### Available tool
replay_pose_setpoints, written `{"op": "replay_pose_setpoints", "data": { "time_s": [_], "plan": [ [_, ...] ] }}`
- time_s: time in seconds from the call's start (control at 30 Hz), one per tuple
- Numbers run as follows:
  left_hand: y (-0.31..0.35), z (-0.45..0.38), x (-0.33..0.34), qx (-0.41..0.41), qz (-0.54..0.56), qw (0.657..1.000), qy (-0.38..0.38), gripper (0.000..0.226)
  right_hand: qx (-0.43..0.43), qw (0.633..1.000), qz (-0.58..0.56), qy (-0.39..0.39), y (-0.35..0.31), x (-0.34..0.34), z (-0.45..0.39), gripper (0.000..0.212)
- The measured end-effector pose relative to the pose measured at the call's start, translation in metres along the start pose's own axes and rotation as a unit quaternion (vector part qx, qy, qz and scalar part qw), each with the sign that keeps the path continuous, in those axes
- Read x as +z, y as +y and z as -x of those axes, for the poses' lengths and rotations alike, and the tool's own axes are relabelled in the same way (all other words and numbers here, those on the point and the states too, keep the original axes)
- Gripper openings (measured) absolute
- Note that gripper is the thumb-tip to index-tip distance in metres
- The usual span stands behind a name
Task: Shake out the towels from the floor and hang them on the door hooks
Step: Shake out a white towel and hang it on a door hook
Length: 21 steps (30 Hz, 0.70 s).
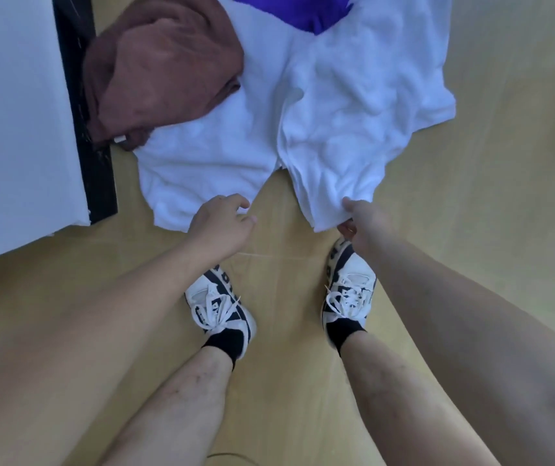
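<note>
Both arms stretched down, right hand [358, 219] pinching white towel [336, 105] near corner, left hand [222, 223] loosely curled, holding nothing, at towel's left edge

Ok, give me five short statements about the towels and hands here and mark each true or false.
1. The right hand pinches the near edge of the crumpled white towel. True.
2. The left hand holds the bunched brown towel. False: it holds nothing, beside the white towel's edge.
3. The brown towel hangs on a hook. False: it lies on the floor.
4. A purple cloth lies at the white towel's far end. True.
5. The person is barefoot. False: they wear white and dark laced sneakers.
</note>
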State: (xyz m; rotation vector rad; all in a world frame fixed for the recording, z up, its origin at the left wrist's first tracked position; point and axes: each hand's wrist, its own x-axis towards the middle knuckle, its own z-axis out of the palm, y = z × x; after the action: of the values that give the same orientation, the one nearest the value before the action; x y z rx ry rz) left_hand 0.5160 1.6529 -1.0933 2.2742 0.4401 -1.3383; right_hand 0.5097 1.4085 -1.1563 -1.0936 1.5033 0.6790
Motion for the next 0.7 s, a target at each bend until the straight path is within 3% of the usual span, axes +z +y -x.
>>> {"op": "replay_pose_setpoints", "data": {
  "time_s": [0.1, 0.23, 0.37, 0.4, 0.47, 0.53, 0.7],
  "plan": [
    [0.030, 0.041, -0.034, 0.026, 0.005, 1.000, 0.011, 0.039, -0.010, 0.998, 0.023, -0.050, -0.014, 0.000, 0.064, 0.031],
    [0.083, 0.108, -0.088, 0.083, 0.018, 0.996, -0.019, 0.052, -0.024, 0.983, 0.004, -0.183, -0.057, -0.001, 0.158, 0.039],
    [0.146, 0.188, -0.146, 0.158, -0.031, 0.986, -0.035, 0.071, -0.082, 0.954, -0.002, -0.288, -0.120, -0.011, 0.271, 0.028],
    [0.164, 0.210, -0.162, 0.181, -0.039, 0.982, -0.023, 0.063, -0.094, 0.947, -0.007, -0.307, -0.136, -0.015, 0.303, 0.025],
    [0.201, 0.256, -0.194, 0.214, -0.052, 0.974, 0.044, 0.018, -0.121, 0.934, -0.011, -0.336, -0.167, -0.028, 0.364, 0.020],
    [0.239, 0.303, -0.225, 0.229, -0.040, 0.965, 0.123, 0.034, -0.154, 0.922, -0.018, -0.355, -0.197, -0.044, 0.426, 0.014],
    [0.326, 0.421, -0.297, 0.278, -0.014, 0.935, 0.221, 0.029, -0.233, 0.911, -0.066, -0.333, -0.258, -0.110, 0.559, 0.013]
  ]
}}
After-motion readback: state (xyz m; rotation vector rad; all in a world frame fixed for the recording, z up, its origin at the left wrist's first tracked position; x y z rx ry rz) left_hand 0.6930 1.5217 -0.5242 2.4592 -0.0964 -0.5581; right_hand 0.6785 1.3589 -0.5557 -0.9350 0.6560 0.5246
